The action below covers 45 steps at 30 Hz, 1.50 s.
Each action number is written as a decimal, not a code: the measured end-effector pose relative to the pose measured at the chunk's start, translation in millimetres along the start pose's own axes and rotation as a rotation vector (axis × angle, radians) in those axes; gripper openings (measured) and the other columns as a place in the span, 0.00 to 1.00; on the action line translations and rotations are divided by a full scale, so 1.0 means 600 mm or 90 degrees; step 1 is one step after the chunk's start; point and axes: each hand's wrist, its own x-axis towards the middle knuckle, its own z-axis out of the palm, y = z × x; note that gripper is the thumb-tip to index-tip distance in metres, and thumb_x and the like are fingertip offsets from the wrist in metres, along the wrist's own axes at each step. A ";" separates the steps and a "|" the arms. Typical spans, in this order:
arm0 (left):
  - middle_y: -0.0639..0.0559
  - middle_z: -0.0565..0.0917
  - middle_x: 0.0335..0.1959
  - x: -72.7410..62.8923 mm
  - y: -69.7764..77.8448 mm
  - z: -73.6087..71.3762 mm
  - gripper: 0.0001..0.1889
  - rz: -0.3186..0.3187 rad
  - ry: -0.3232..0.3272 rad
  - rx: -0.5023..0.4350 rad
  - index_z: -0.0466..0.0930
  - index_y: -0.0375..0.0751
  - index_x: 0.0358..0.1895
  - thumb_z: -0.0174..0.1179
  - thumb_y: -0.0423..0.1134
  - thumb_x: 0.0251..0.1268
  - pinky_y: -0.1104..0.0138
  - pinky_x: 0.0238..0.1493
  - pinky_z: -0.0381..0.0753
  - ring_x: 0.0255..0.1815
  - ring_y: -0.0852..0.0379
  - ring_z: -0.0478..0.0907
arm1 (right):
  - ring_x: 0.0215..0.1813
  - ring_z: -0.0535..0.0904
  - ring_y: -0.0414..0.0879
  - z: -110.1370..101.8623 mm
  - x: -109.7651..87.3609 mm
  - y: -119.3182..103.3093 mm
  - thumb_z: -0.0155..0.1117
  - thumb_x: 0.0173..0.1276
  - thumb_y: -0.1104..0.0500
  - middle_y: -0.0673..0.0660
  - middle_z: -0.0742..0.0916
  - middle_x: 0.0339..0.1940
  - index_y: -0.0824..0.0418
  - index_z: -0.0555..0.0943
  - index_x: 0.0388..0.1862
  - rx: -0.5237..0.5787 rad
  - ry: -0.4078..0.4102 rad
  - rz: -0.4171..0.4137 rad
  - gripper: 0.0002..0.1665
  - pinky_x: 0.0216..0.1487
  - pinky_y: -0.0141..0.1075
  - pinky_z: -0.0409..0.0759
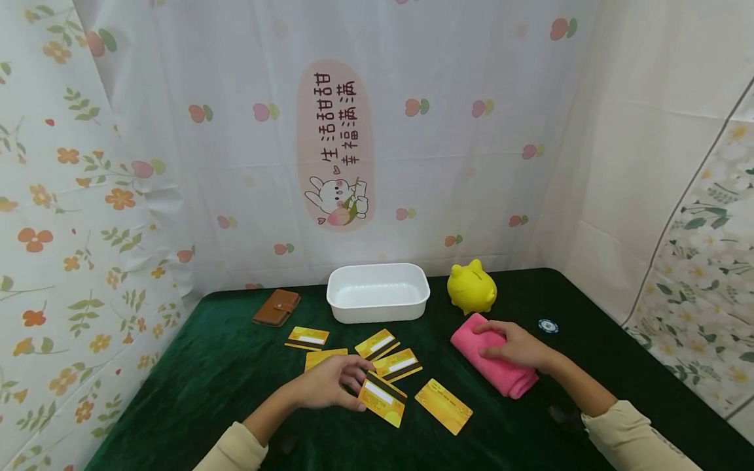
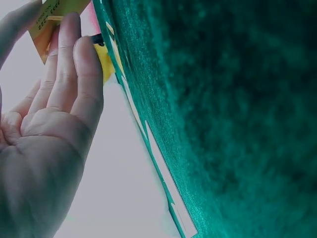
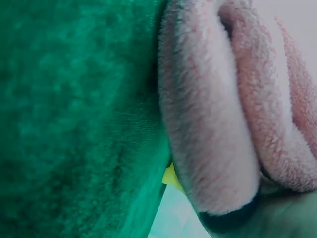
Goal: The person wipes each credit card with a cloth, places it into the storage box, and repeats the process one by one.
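Two hands at work over a green-covered table (image 1: 247, 399). The left hand (image 1: 327, 383) pinches a gold card (image 1: 384, 400) by its edge between thumb and fingers, just in front of the striped card (image 1: 398, 365); the right hand (image 1: 520, 347) curls over a rolled pink towel (image 1: 495, 367), though how tightly it grips is hard to tell, the fingertips being out of sight in the right wrist view. Likely faults: the held card could slip or swivel—the pinch takes in only one margin—or, if lowered, nudge its neighbours out of place. The towel could unroll if lifted by its upper layer alone, or knock the yellow piggy bank (image 1: 472, 288) just beyond its far end. Pose: both forearms slant inward from the lower corners; the left fingers bend toward the thumb, the right hand lies back uppermost.
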 end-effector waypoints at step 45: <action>0.42 0.84 0.52 0.026 0.021 0.029 0.31 0.139 0.283 0.006 0.70 0.34 0.63 0.72 0.34 0.57 0.65 0.45 0.84 0.48 0.52 0.83 | 0.31 0.81 0.52 0.070 -0.045 -0.130 0.71 0.65 0.55 0.63 0.79 0.46 0.57 0.76 0.54 0.072 0.135 -0.109 0.21 0.30 0.41 0.84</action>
